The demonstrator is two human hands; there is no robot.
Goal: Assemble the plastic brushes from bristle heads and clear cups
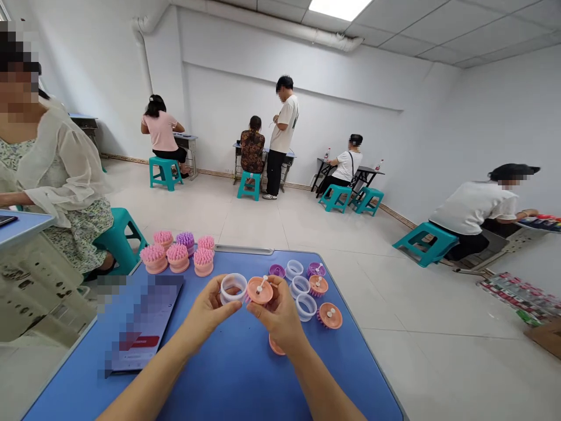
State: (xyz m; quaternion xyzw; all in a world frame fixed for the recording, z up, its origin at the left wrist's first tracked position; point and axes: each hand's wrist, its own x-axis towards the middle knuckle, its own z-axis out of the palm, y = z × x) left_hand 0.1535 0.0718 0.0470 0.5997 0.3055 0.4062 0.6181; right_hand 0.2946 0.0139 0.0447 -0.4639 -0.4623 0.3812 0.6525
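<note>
My left hand [218, 305] is closed round a translucent plastic ring [234, 285], held above the blue table. Beside it, my right hand [277, 308] grips an orange brush head [259, 294], its underside facing up and a white plastic peg [262, 284] sticking out. The ring and the brush head are side by side, almost touching. Partly hidden under my right wrist lies an orange round piece [276, 345]. To the right are several more translucent rings [306, 307], upturned orange brush heads [330, 316] with white pegs, and purple pieces [277, 271].
Several bristled scrub brushes [179, 258], pink and purple, stand at the table's [228, 374] back left. A phone or tablet [144, 327], partly pixelated, lies to the left. Nearby, a person [56, 158] sits on a teal stool [120, 234]; other people are at desks along the walls.
</note>
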